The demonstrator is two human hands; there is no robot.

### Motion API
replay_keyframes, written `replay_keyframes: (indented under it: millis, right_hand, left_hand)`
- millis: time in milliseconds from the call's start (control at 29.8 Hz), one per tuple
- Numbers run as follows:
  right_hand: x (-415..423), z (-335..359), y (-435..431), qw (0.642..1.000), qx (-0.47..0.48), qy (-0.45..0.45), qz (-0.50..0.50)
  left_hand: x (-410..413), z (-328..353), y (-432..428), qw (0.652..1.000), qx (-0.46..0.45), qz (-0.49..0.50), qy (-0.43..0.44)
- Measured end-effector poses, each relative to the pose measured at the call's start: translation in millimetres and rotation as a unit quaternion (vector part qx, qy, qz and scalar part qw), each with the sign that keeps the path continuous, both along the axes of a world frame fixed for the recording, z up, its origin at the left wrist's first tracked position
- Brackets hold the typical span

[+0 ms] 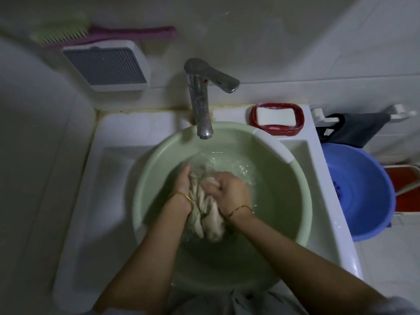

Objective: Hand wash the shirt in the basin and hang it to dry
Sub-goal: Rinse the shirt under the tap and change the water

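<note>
Head view. Pale green round plastic basin sits in the white sink unit, partly filled with clear, rippled water. The wet, off-white cloth shirt lies in the middle of the basin, bunched and twisted into rope-like folds, its near end a thick wad just above the water.

Left hand, gold bangle on the wrist, presses against the left side of the shirt, fingers extended toward the far side and half hidden by cloth; grip cannot be told. Right hand, thin bracelet on the wrist, is closed in a fist on the shirt's upper folds, fabric showing between the fingers. Both hands touch the shirt, one on each side.

Chrome tap stands at the far edge, spout over the basin. White soap bar in a red dish sits far right. Blue plastic tub sits right of the sink.
</note>
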State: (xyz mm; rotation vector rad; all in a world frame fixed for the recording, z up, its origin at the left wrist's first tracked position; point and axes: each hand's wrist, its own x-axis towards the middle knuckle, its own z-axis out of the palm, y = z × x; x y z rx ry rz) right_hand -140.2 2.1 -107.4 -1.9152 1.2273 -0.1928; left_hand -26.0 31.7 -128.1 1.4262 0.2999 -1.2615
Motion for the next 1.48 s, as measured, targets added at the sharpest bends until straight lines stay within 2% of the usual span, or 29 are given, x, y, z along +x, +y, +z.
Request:
replay_keyframes:
  millis: [67, 134, 235, 302, 369, 470, 503, 604, 671, 772, 839, 872, 906, 973, 1007, 1074, 1107, 1174, 1242, 1309, 1477]
  right_hand:
    - [3.9, 24.7, 12.2, 0.998, -0.048, -0.016, 0.028]
    - [9.5, 34.6, 16.8, 0.996, -0.080, -0.021, 0.030]
    - [16.5, 37.5, 11.4, 0.993, -0.108, 0.005, 0.037]
    - [18.8, 34.8, -2.3, 0.997, -0.080, 0.016, 0.010]
    - [18.6, 27.2, -22.1, 0.997, -0.065, 0.039, -0.027]
    - [8.7, 1.1, -44.7, 0.991, -0.094, 0.099, 0.009]
    - [2.7, -7.8, -49.5, 0.987, -0.098, 0.128, 0.027]
    - [-13.8, -29.3, -49.3, 0.961, -0.105, 0.246, 0.073]
    - [-17.0, -39.8, -34.3, 0.941, -0.102, 0.305, 0.108]
    - [-12.5, -52.3, -10.2, 0.919, -0.091, 0.341, 0.177]
    - [-15.0, -54.6, -8.6, 0.918, -0.108, 0.327, 0.197]
    - [-17.6, -51.7, -12.2, 0.914, -0.094, 0.343, 0.195]
    - [-19.2, -48.6, -16.2, 0.925, -0.069, 0.342, 0.150]
    - [-19.4, -42.5, -21.3, 0.937, -0.034, 0.342, 0.067]
    - [-17.0, -41.1, -21.2, 0.948, -0.035, 0.314, 0.037]
    - [-8.9, -38.3, -19.6, 0.972, -0.013, 0.235, 0.009]
    - [-5.5, -35.7, -18.9, 0.981, 0.007, 0.193, 0.004]
    - [-1.9, -24.2, -13.1, 0.994, 0.037, 0.105, 0.018]
    - [-2.8, -5.0, -2.8, 1.000, 0.013, 0.011, 0.023]
    - [-1.8, 12.8, 8.1, 0.997, -0.048, -0.032, 0.049]
    - [11.8, 28.4, 18.1, 0.975, -0.210, -0.040, 0.059]
  left_hand:
    - [-5.8, 10.4, -0.1, 0.998, -0.050, -0.027, 0.030]
    - [-14.6, 15.6, 0.5, 0.996, -0.063, -0.041, 0.057]
    - [-17.9, 2.0, 5.8, 0.997, -0.015, -0.079, 0.007]
    - [-25.4, -0.1, 3.8, 0.991, 0.027, -0.117, -0.057]
    - [-34.4, 11.0, -3.3, 0.973, 0.034, -0.184, -0.135]
    - [-34.6, 15.4, -6.5, 0.944, 0.067, -0.270, -0.179]
    - [-27.6, 9.4, -2.0, 0.920, 0.109, -0.286, -0.245]
    - [-19.1, 1.2, 11.7, 0.807, 0.180, -0.326, -0.458]
    - [-25.3, -3.0, 19.0, 0.753, 0.183, -0.400, -0.490]
    - [-31.3, -23.5, 25.6, 0.642, 0.235, -0.532, -0.500]
    - [-31.9, -24.8, 27.6, 0.595, 0.271, -0.566, -0.502]
    - [-31.3, -24.9, 28.9, 0.582, 0.287, -0.573, -0.501]
    - [-28.7, -28.3, 29.4, 0.578, 0.291, -0.570, -0.506]
    - [-24.1, -35.3, 32.3, 0.612, 0.272, -0.540, -0.509]
    - [-22.8, -34.6, 32.0, 0.661, 0.247, -0.504, -0.497]
    - [-19.5, -25.1, 23.9, 0.814, 0.154, -0.365, -0.424]
    - [-16.6, -20.9, 19.0, 0.880, 0.117, -0.278, -0.366]
    - [-5.9, -16.4, 11.1, 0.954, 0.111, -0.134, -0.244]
    - [-0.8, -9.9, 7.1, 0.992, 0.068, -0.037, -0.095]
    - [-5.6, 11.1, 6.4, 1.000, 0.008, -0.031, -0.001]
    - [-26.8, 37.8, 9.6, 0.992, -0.049, -0.114, 0.018]
